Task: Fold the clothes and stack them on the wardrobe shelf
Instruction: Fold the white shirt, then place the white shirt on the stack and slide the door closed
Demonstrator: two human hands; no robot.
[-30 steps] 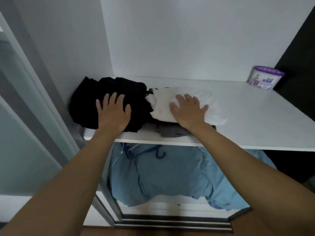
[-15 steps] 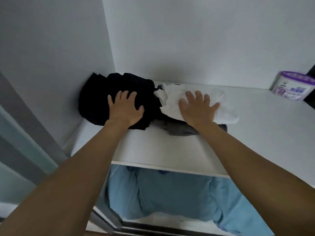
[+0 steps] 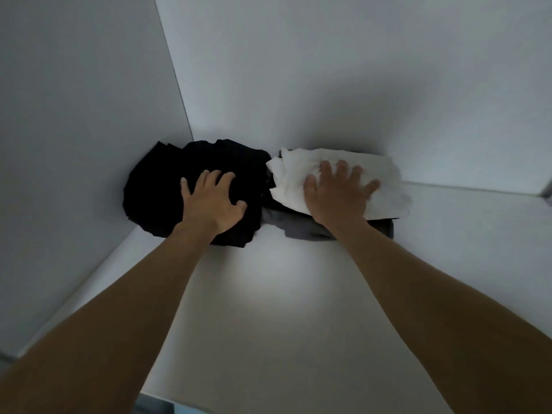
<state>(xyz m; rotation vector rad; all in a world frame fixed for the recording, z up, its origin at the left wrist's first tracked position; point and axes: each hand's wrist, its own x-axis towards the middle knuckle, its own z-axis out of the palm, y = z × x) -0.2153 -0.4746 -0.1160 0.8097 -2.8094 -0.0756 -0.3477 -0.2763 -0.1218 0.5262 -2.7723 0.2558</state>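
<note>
Head view: against the left wall, a black pile sits in the back corner of the shelf. The left hand presses on it, fingers spread and slightly bent, gripping nothing. Just beside the pile, a white cloth lies on a grey cloth. The right hand rests flat on the white cloth, fingers straight and apart.

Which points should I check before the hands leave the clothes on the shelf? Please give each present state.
1. Black pile in the shelf corner: ok.
2. Left hand pressing on black pile: ok.
3. Right hand flat on white garment: ok.
4. White garment folded neatly: not ok, left edge crumpled.
5. Grey garment aligned under it: not ok, sticks out.
6. Piles touching back wall: cannot tell.
</note>
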